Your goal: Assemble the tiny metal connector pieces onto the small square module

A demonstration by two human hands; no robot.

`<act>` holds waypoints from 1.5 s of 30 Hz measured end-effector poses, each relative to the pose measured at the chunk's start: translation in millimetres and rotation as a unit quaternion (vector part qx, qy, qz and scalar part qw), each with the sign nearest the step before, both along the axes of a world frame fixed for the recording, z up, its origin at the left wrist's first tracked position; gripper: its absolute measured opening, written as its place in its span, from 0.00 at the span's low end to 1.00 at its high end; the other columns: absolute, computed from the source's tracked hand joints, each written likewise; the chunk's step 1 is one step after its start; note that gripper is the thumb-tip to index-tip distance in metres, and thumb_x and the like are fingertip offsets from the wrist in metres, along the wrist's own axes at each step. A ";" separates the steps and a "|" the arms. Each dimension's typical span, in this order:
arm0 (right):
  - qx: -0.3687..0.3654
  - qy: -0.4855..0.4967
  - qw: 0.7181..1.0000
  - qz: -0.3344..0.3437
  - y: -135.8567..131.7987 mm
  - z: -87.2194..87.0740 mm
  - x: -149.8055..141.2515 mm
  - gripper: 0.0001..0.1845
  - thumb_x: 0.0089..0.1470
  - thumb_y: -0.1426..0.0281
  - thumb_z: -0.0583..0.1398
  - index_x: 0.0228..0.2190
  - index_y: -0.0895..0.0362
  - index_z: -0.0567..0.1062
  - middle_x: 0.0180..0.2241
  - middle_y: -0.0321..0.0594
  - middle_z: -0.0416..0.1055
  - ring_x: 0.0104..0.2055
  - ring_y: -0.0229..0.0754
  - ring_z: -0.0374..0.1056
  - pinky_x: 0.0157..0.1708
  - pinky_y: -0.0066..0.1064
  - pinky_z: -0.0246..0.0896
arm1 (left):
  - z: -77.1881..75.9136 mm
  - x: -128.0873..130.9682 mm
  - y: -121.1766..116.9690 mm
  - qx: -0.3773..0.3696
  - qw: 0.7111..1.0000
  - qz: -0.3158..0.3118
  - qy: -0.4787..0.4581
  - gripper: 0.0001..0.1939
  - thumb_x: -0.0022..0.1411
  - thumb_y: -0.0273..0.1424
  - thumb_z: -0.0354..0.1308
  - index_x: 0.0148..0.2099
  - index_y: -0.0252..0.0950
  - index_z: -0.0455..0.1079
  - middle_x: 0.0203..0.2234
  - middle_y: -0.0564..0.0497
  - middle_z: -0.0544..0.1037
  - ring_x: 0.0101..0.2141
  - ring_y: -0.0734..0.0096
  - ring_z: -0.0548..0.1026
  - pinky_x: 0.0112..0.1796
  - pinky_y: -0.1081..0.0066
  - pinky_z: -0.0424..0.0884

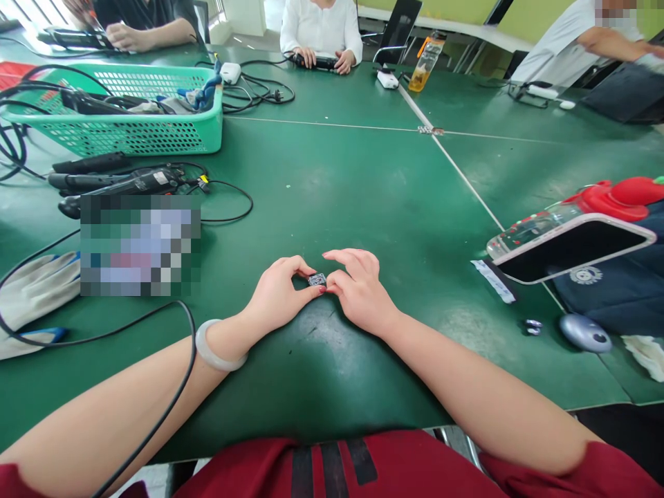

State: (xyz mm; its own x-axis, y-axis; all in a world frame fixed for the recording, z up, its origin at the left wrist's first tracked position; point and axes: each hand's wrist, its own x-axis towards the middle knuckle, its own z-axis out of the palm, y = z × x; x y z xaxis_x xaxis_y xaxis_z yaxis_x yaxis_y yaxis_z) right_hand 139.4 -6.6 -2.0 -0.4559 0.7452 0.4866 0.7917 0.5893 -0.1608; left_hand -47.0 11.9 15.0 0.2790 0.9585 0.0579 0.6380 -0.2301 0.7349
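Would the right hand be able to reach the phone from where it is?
Probably yes: nothing seems to block the way across the table between the right hand and the phone, though the arm might need to stretch sideways.

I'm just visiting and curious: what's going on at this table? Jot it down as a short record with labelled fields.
Surface: green table
Left hand: pinches a small patterned block between thumb and index finger
Right hand: fingertips at or very near the block; contact hard to tell
Left wrist: pale bracelet
Left side: green basket, white gloves
Right side: phone, red-lidded bottle
Across: person in white, hands at a dark device
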 end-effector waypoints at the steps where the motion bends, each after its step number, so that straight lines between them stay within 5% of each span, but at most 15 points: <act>1: 0.001 0.012 1.000 -0.010 0.0 0.9 0.4 0.12 0.61 0.71 0.53 0.28 0.55 0.72 0.53 0.42 0.66 0.55 0.47 0.57 0.56 0.45 0.48 | 0.1 0.0 -0.1 0.001 1.000 -0.004 -0.003 0.12 0.51 0.39 0.64 0.34 0.40 0.68 0.36 0.52 0.77 0.39 0.63 0.73 0.41 0.64 0.69; 20: 0.008 0.095 0.995 0.019 -2.9 3.1 -2.6 0.14 0.61 0.67 0.53 0.27 0.54 0.74 0.48 0.43 0.68 0.52 0.46 0.61 0.51 0.42 0.53 | -1.8 -2.9 1.0 0.005 0.993 -0.103 -0.050 0.15 0.47 0.39 0.68 0.33 0.38 0.70 0.38 0.49 0.77 0.45 0.59 0.72 0.45 0.61 0.69; 33: 0.001 0.136 0.991 0.006 -3.5 4.1 2.1 0.10 0.60 0.68 0.55 0.32 0.54 0.76 0.48 0.44 0.67 0.52 0.46 0.62 0.52 0.43 0.54 | -4.2 -3.9 3.3 -0.033 0.995 -0.058 -0.076 0.16 0.45 0.37 0.69 0.33 0.38 0.70 0.38 0.48 0.77 0.45 0.59 0.73 0.47 0.59 0.68; 45: -0.048 0.146 0.988 -0.003 -3.5 3.4 2.3 0.07 0.56 0.65 0.60 0.29 0.54 0.76 0.49 0.43 0.66 0.52 0.47 0.62 0.53 0.44 0.53 | -3.4 -3.6 2.4 -0.025 0.993 -0.081 -0.086 0.15 0.44 0.34 0.70 0.33 0.38 0.70 0.40 0.48 0.76 0.46 0.59 0.73 0.48 0.59 0.68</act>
